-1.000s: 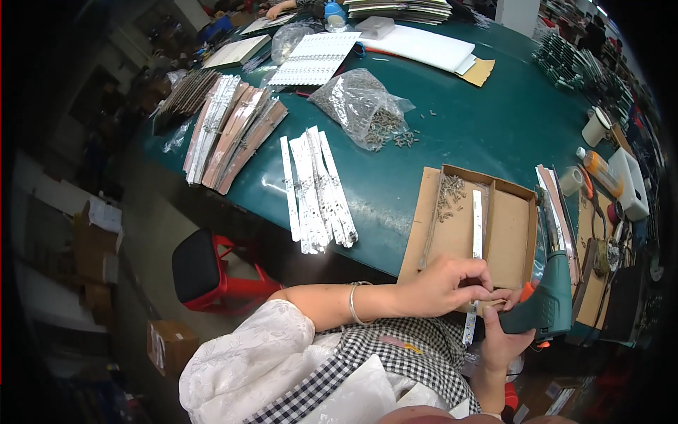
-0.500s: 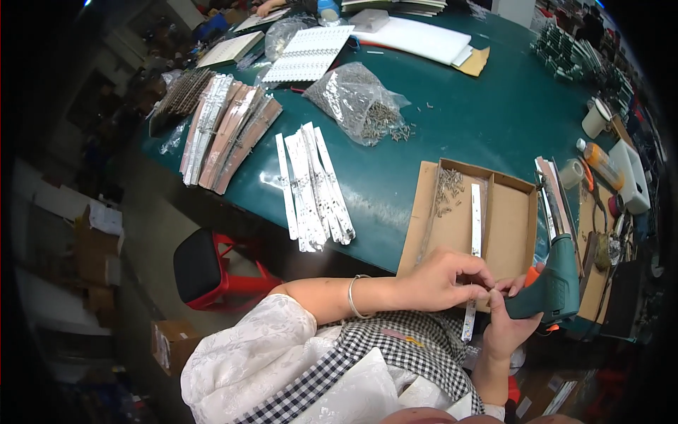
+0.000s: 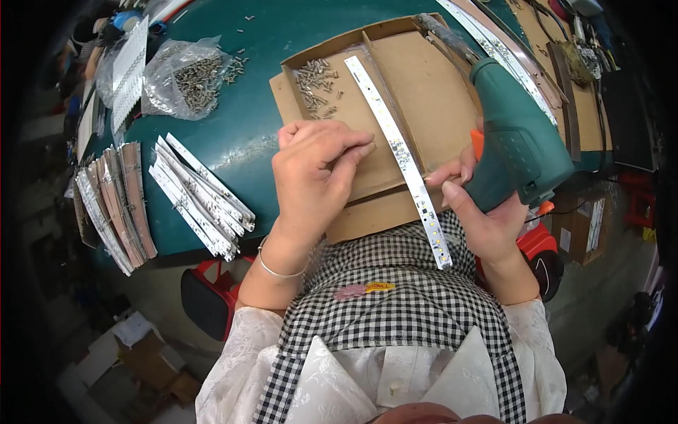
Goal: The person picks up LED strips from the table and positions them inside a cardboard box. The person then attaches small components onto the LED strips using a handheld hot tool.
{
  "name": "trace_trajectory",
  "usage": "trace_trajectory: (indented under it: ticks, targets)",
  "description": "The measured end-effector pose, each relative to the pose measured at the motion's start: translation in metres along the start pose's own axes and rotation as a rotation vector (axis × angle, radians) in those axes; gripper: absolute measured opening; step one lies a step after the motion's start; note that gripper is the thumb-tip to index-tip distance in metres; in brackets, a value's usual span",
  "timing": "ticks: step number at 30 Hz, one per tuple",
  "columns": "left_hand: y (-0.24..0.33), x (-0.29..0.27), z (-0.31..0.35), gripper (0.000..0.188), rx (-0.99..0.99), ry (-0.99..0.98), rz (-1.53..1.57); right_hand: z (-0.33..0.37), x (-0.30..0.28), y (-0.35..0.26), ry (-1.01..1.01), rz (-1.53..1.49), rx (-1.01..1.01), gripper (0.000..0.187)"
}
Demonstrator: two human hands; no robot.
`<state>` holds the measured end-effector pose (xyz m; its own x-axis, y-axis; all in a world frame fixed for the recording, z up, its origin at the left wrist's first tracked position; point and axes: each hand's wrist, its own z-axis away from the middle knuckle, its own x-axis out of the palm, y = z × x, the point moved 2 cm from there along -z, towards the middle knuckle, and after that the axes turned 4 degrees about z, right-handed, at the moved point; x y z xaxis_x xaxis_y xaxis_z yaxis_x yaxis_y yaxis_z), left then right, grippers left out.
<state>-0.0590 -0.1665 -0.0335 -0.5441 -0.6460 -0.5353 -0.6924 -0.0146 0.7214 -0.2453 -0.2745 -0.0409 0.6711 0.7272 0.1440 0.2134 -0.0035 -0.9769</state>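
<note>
The left hand [image 3: 314,169] has its grip pinched thumb to forefinger, anything between too small to make out; the right hand [image 3: 491,222] has its grip curled round a smooth green tool [image 3: 522,141], the handle partly hidden. Between them, a slim white strip [image 3: 399,152] slants across the cardboard tray [image 3: 431,78], its near end overhanging; at far left, crinkled plastic [image 3: 159,88] blurs small metal pieces [image 3: 198,81].
</note>
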Motion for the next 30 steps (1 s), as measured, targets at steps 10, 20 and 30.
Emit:
trace_trajectory:
  ticks: [10,20,30]
  targets:
    - [0.002,0.018,0.001,0.016,-0.018,-0.117,-0.142,0.005,-0.008,0.005,-0.063,-0.004,0.101,0.071]
    - [0.000,0.018,-0.001,0.015,-0.022,-0.165,-0.151,0.000,-0.009,0.014,-0.171,0.067,-0.009,0.071]
    - [-0.001,0.021,0.000,0.014,0.071,-0.141,-0.171,0.008,-0.020,0.006,-0.131,0.081,0.085,0.072]
